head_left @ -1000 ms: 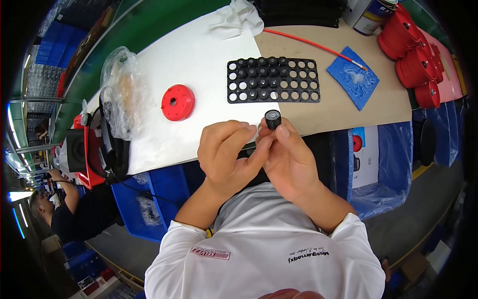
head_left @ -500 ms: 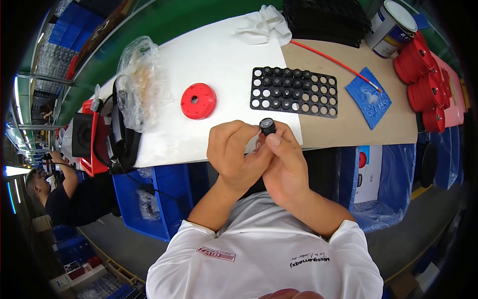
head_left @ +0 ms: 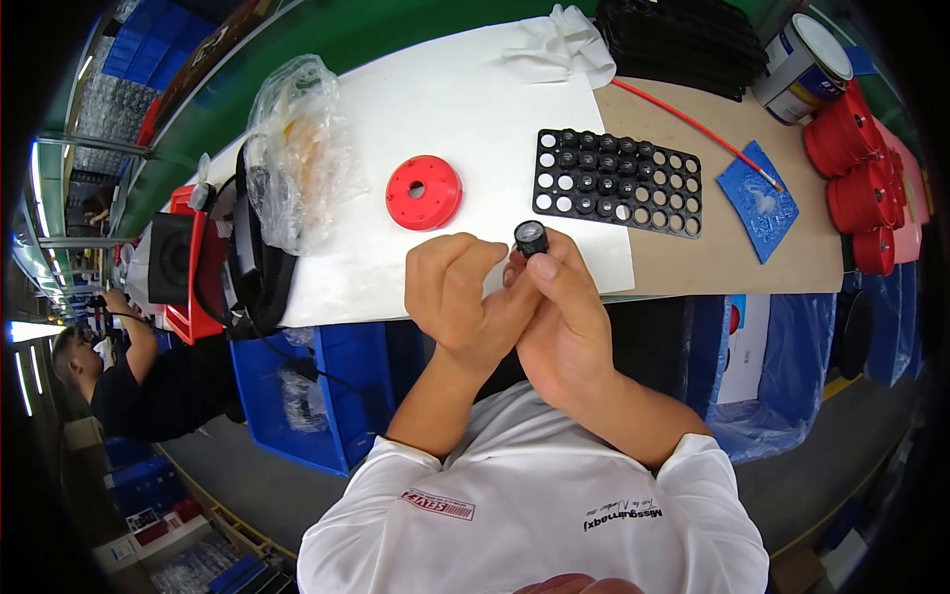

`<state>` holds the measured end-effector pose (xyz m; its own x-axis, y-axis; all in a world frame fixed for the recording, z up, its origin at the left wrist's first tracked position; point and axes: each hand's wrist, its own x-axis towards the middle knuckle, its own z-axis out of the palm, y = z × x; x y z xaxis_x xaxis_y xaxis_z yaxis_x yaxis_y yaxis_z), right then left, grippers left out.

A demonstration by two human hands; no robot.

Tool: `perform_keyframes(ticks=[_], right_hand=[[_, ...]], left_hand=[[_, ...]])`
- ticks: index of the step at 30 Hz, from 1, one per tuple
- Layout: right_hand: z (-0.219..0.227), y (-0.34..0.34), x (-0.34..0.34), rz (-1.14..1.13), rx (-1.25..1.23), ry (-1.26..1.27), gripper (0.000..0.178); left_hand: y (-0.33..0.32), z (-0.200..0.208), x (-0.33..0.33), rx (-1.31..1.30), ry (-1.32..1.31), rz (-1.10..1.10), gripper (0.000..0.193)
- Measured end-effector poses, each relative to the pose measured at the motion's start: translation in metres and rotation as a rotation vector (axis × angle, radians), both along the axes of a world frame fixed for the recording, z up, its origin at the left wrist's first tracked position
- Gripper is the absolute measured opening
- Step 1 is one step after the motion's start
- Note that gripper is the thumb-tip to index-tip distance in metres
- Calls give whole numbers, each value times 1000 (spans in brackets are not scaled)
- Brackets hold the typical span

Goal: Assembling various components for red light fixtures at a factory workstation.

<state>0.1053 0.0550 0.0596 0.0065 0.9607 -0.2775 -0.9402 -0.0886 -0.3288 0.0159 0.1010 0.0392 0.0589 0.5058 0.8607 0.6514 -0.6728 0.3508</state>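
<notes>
A small black ribbed cylinder with a round greyish top [head_left: 531,238] stands between the thumb and fingers of my right hand [head_left: 571,327], held over the table's near edge. My left hand [head_left: 457,302] is closed close beside it, fingers curled and its wrist bent inward against my right hand. Whatever those fingers may hold is hidden. Beyond my hands lies a black tray with round holes [head_left: 669,220], where several similar black pieces fill part of the rows. A red round part with a central hole [head_left: 435,193] rests on the white sheet, ahead of my left hand.
A clear plastic bag [head_left: 307,168] and a black-and-red device [head_left: 183,262] stand at the left. On the right are a red-handled brush [head_left: 683,124], blue sheet [head_left: 757,203], metal can [head_left: 802,69] and red drums [head_left: 866,188]. Blue bins [head_left: 307,401] sit below; someone works far left.
The whole view has shifted, so the table's contents appear farther right. My hands keep nearly the same pose, and the black cylinder is still in my right hand.
</notes>
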Motion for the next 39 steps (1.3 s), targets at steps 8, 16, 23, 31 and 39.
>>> perform_keyframes(ticks=[8,16,23,31,39], right_hand=[[-2,4,-8,34,34,21,13],[-5,0,-7,76,73,-128,32],[-27,-16,22,-42,142,-449,46],[-31,-22,58,-155,325,-943,55],[-33,-23,72,-253,381,-994,56]], left_hand=[[6,1,-3,33,-35,23,35],[2,2,-3,-1,-63,28,36],[-8,21,-9,-838,-457,-345,27],[-15,33,-2,-790,-195,-357,30],[-15,33,3,-762,-110,-434,31]])
